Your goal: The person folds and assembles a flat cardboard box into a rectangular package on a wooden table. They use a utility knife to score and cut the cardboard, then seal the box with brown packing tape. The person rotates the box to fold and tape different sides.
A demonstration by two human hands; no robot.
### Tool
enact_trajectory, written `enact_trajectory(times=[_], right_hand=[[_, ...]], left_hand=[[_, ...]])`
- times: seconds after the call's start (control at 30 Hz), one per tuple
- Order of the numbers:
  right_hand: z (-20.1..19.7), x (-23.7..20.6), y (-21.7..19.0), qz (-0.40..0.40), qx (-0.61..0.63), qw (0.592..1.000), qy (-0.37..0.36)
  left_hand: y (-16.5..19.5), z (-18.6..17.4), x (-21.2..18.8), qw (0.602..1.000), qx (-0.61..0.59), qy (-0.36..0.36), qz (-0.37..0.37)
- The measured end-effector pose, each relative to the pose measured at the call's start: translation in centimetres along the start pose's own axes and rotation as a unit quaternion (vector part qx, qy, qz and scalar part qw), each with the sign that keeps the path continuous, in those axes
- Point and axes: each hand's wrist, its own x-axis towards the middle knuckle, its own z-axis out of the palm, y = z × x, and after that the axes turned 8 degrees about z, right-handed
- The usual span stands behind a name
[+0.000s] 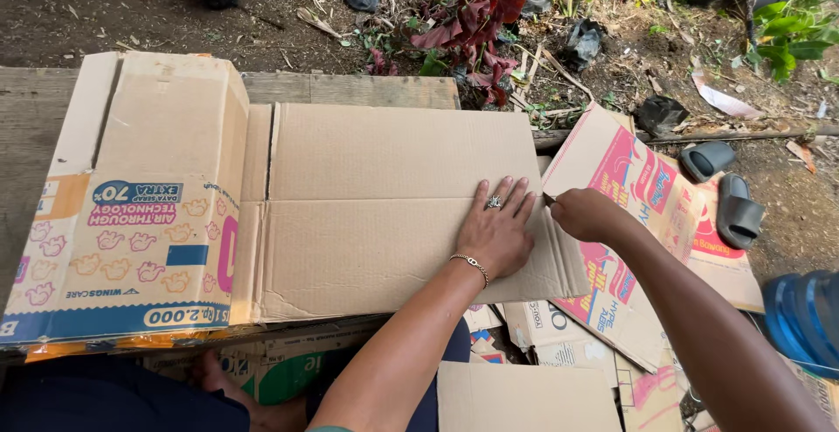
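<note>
Cutting step: left hand flat, fingers spread, pinning cardboard sheet on wooden bench. Right hand clenched on small blade at sheet's right edge. Next: likely steady pull along edge.

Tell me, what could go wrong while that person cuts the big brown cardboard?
The left hand presses flat on the cardboard sheet right beside the small blade that the right hand grips, so a slip might nick the fingers. The sheet's near edge hangs past the wooden bench, so it could bend or slide mid-cut.
</note>
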Motion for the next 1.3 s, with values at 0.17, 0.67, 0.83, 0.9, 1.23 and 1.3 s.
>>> enact_trajectory(times=[0.17,0.67,0.83,0.9,1.23,1.3], right_hand=[[-1.8,2.2,-1.7,-0.020,-0.022,1.000,0.007],[2.3,-5.2,0.6,-0.034,-0.007,0.999,0.011],[2.2,-4.4,0.2,0.091,0.078,0.992,-0.047],[1.5,-3.5,0.5,0.103,0.092,0.990,-0.024],[0.3,1.4,-0.5,0.069,0.030,0.996,-0.046],[0.9,0.4,0.2,0.009,-0.010,1.000,-0.009]], left_hand=[[-0.4,-0.1,-0.4,1.000,0.005,0.008,-0.002],[-0.2,0.2,0.1,0.999,-0.002,0.032,-0.007],[-0.3,0.4,0.2,1.000,0.015,0.011,-0.016],[-0.5,0.2,0.4,1.000,0.004,0.026,-0.017],[-0.6,0.7,1.0,0.999,0.009,0.037,-0.022],[-0.3,0.9,1.3,0.999,-0.005,0.040,-0.019]])
